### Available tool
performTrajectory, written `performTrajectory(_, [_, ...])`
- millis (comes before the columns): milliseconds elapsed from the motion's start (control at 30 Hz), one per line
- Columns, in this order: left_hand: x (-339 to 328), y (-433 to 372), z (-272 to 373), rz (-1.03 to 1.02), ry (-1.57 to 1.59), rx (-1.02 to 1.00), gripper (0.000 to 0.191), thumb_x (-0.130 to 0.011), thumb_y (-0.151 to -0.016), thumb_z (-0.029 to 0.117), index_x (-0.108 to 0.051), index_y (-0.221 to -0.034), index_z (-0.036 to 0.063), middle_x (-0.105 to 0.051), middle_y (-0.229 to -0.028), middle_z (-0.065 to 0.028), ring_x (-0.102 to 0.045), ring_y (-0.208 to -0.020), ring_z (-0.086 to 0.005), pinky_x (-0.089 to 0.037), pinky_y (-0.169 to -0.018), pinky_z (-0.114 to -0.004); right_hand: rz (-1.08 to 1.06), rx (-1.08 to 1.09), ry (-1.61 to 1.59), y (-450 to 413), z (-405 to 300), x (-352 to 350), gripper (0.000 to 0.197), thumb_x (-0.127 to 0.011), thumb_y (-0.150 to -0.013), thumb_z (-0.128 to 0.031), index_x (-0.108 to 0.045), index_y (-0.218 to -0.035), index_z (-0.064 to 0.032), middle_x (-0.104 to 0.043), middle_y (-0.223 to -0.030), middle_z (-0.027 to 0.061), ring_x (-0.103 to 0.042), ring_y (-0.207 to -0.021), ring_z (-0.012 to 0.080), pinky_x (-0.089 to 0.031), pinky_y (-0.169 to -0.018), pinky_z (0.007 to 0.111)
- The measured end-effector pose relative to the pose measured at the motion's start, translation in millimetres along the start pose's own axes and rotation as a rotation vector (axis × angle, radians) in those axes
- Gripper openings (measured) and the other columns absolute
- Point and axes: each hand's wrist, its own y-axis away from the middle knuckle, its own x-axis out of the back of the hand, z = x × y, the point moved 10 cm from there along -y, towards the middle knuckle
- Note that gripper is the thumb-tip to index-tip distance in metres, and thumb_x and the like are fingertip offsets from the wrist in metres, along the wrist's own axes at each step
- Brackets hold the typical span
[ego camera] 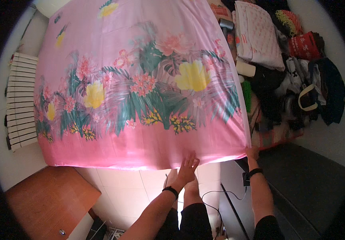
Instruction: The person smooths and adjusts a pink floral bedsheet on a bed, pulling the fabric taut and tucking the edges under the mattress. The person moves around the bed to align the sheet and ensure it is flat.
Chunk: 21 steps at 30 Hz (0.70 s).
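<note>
A pink floral bed sheet (148,147) is spread over the bed before me, printed with green leaves and pink and yellow flowers. Its near edge runs across just in front of my legs. My left hand (187,171) rests on that edge near the middle, fingers extended and slightly apart. At the near right corner my right hand (252,153) has its fingers closed around the fabric; the fingertips are partly hidden. Soft creases run along the right side of the sheet, while most of its surface lies fairly flat.
Right of the sheet are a folded pink-and-white quilt (259,36), a hammer-like tool (226,24), a red bag (304,46) and piled clothes (328,90). A white radiator (22,102) stands left, above a wooden cabinet (52,198). A cable (220,192) hangs by my legs.
</note>
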Motion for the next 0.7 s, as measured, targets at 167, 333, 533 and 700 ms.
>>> performTrajectory(167, [-8.7, 1.7, -3.8, -0.032, 0.007, -0.021, 0.070, -0.063, -0.075, 0.009, -0.051, -0.143, 0.0052, -0.025, -0.165, -0.0245, -0.017, -0.155, -0.0446, -0.015, -0.123, -0.061, 0.002, -0.022, -0.056, 12.2, 2.9, -5.7, 0.053, -0.073, -0.082, -0.046, -0.074, -0.109, -0.0006, -0.072, -0.111, 0.0259, -0.071, -0.107, 0.0406, -0.059, -0.088, 0.052])
performTrajectory(333, [-14.4, 13.0, -0.1, -0.050, -0.013, -0.074, 0.073, -0.063, -0.076, 0.013, -0.051, -0.148, 0.0073, -0.025, -0.166, -0.0236, -0.014, -0.156, -0.0426, -0.013, -0.124, -0.062, 0.058, 0.160, -0.058, -4.4, 9.7, -22.0, 0.052, -0.071, -0.084, -0.043, -0.073, -0.111, 0.0005, -0.070, -0.119, 0.0264, -0.069, -0.113, 0.0399, -0.057, -0.094, 0.053])
performTrajectory(533, [-40.8, 36.1, 1.2, -0.225, -0.136, -0.084, 0.065, -0.063, -0.082, 0.020, -0.056, -0.146, 0.0101, -0.028, -0.165, -0.0232, -0.018, -0.155, -0.0416, -0.017, -0.124, -0.060, -0.073, -0.057, 0.048, 7.0, 20.0, -13.2, 0.051, -0.067, -0.089, -0.040, -0.069, -0.125, -0.0040, -0.068, -0.124, 0.0262, -0.065, -0.118, 0.0444, -0.054, -0.096, 0.056])
performTrajectory(700, [-39.6, 37.1, -6.1, -0.154, -0.154, -0.087, 0.057, -0.061, -0.088, 0.023, -0.058, -0.142, 0.0072, -0.031, -0.163, -0.0246, -0.022, -0.154, -0.0420, -0.023, -0.122, -0.060, 0.345, -0.035, 0.153, 61.3, -24.3, 7.5, 0.065, -0.069, -0.089, -0.043, -0.055, -0.140, -0.0055, -0.056, -0.141, 0.0251, -0.054, -0.134, 0.0355, -0.047, -0.106, 0.051])
